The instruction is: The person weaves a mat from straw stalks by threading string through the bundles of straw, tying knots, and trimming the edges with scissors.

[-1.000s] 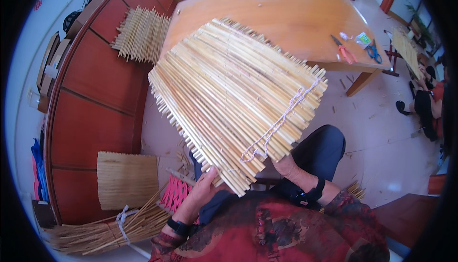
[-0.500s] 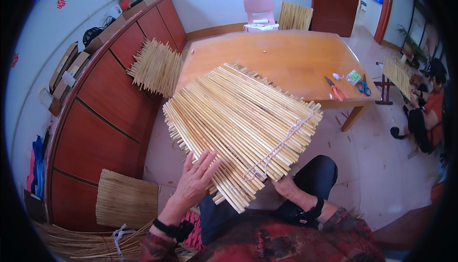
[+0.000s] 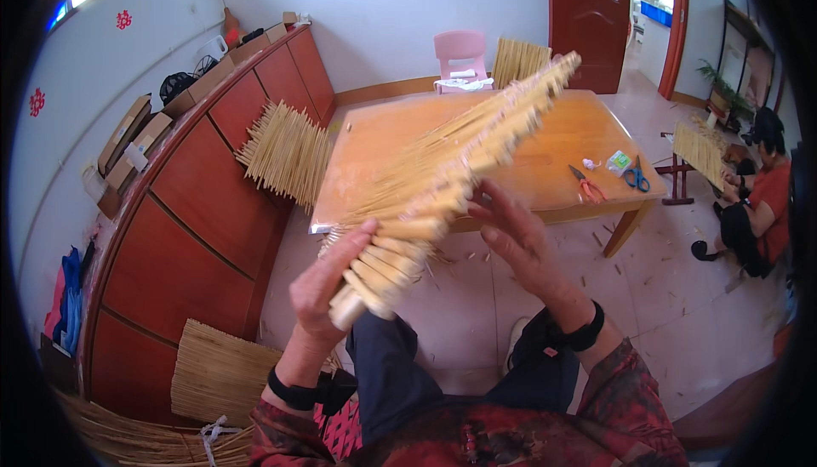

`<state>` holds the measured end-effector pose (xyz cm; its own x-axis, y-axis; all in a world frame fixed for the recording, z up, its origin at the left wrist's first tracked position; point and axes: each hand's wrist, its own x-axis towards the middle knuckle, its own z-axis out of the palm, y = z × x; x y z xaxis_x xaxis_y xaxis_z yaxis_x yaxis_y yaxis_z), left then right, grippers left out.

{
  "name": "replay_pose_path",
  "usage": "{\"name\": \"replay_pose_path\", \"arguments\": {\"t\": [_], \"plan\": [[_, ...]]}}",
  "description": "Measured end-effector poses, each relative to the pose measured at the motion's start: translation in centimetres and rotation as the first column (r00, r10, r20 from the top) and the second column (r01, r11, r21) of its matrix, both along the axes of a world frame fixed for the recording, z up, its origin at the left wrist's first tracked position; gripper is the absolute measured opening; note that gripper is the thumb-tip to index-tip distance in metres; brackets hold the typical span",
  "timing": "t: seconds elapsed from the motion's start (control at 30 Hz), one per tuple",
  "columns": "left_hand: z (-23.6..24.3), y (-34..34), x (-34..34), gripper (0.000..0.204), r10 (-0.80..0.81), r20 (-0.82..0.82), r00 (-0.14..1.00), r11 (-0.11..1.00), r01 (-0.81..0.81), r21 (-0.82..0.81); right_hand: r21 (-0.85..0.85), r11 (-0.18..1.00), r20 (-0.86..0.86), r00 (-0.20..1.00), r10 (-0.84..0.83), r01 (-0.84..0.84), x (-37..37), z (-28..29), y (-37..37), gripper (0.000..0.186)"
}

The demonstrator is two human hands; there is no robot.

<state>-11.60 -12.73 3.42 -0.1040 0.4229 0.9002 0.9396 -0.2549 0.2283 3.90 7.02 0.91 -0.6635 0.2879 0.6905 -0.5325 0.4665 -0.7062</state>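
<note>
A mat of pale reed sticks (image 3: 451, 165), bound with cord near its edge, is tilted up over my lap with the stick ends facing me; it is blurred by motion. My left hand (image 3: 328, 276) is closed round its lower left end, thumb on top of the sticks. Below the middle of the mat's edge is my right hand (image 3: 515, 242), its fingers apart and the fingertips close to the stick ends. Whether those fingertips touch the mat, I cannot tell.
Beyond the mat stands a wooden table (image 3: 374, 135) with red-handled pliers (image 3: 585, 185) and blue-handled scissors (image 3: 637, 176). Other stick mats lean by the red cabinets (image 3: 200, 178). A pink chair (image 3: 459, 54) is behind the table. A person (image 3: 766, 203) sits working at the right.
The mat has gone from lying nearly flat to standing tilted, its right end raised. My left hand has closed on its edge; my right hand has come out from under it with fingers apart.
</note>
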Motion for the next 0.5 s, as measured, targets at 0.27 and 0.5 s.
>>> {"name": "replay_pose_path", "arguments": {"t": [0.27, 0.5], "plan": [[4.2, -1.1, -1.0, 0.037, -0.232, 0.451, 0.862, 0.885, -0.006, 0.466, -0.375, 0.918, 0.391, 0.92, 0.031, 0.128, -0.9, -11.4, 1.8, 0.043], [-1.1, 0.2, -5.1, 0.039, -0.512, 0.707, 0.489, 0.76, -0.126, 0.638, -0.798, 0.542, 0.428, 0.881, 0.201, 0.264, 1.2, -17.1, 0.6, 0.053]]}}
